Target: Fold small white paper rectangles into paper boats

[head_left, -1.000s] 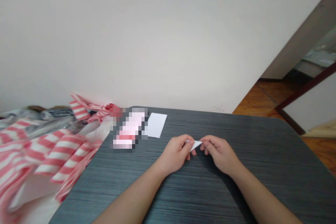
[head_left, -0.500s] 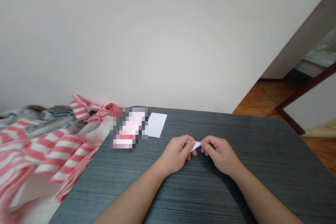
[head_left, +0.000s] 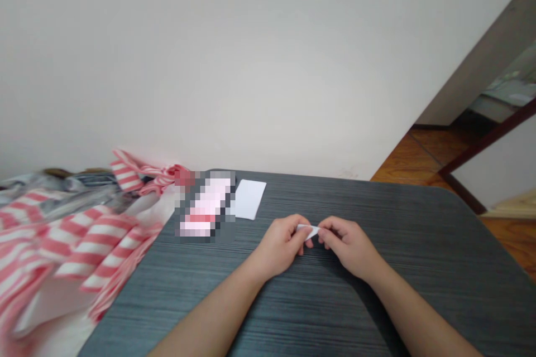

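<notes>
"On the tabletop [head_left: 335, 312]?"

"Near the far edge, a blurred-out object [head_left: 205, 206], and just right of it, a sheet of paper [head_left: 250, 199]. Nearer, a small folded paper [head_left: 307, 230], pinched between left hand [head_left: 280, 245] and right hand [head_left: 349, 248]."

"Around the table?"

"To the left, heaped striped cloth [head_left: 79, 245]. Behind, a wall [head_left: 251, 56]. To the right, a wooden floor [head_left: 419, 159]."

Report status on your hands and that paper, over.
Left hand and right hand pinching folded white paper between fingertips. Over dark grey table. White sheet lying farther off, beyond the left hand.
</notes>
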Motion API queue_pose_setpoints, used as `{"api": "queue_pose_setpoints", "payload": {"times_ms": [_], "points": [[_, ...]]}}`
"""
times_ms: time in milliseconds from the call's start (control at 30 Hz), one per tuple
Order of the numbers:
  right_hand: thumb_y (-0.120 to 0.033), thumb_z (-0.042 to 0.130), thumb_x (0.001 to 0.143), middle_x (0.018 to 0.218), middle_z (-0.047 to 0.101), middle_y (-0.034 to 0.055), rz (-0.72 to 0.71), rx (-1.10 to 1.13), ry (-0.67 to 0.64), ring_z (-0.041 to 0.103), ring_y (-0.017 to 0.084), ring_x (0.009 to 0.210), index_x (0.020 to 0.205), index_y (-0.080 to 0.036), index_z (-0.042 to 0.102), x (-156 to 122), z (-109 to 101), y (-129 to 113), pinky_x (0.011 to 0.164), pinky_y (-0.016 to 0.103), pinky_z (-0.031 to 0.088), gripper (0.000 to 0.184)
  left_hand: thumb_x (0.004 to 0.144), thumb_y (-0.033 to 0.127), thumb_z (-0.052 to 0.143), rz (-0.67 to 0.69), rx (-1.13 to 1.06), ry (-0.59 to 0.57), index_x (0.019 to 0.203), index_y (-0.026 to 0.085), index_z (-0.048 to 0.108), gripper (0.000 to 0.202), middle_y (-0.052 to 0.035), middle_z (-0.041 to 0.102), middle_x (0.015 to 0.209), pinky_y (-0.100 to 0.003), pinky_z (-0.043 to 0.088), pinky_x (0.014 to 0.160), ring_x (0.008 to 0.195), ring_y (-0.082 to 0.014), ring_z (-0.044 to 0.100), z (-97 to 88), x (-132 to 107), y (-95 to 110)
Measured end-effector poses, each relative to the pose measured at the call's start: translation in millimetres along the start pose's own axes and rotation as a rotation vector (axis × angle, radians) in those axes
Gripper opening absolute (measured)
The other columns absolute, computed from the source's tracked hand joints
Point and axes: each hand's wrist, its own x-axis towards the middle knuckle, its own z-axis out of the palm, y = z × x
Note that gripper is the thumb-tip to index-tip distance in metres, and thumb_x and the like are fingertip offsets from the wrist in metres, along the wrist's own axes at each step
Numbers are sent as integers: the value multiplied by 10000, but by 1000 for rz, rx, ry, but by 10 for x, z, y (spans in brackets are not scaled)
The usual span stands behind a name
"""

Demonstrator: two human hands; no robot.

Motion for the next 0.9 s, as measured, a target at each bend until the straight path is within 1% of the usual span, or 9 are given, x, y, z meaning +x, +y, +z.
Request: {"api": "queue_pose_setpoints", "payload": {"times_ms": [233,567,900], "points": [[-207,527,900,625,608,-18,18,-2,0,556,125,583,735,-181,633,5,4,8,590,230,411,198,939,361,468,-6,5,3,830,161,613,269,-9,676,730,-192,420,532,541,-94,558,7,5,4],[-217,517,904,600,587,-23,19,-24,10,543,127,576,698,-182,599,1,-2,-36,586,231,403,224,951,357,442,8,76,-8,778,161,637,326,15,612,585,-199,401,544,520,-103,549,-21,-10,52],[-236,511,904,596,575,-26,28,-24,1,521,124,564,708,-182,591,-4,4,-47,566,229,389,219,945,371,437,3,85,-3,779,160,647,341,7,623,597,-206,408,561,532,-109,559,-26,-15,56]]}}
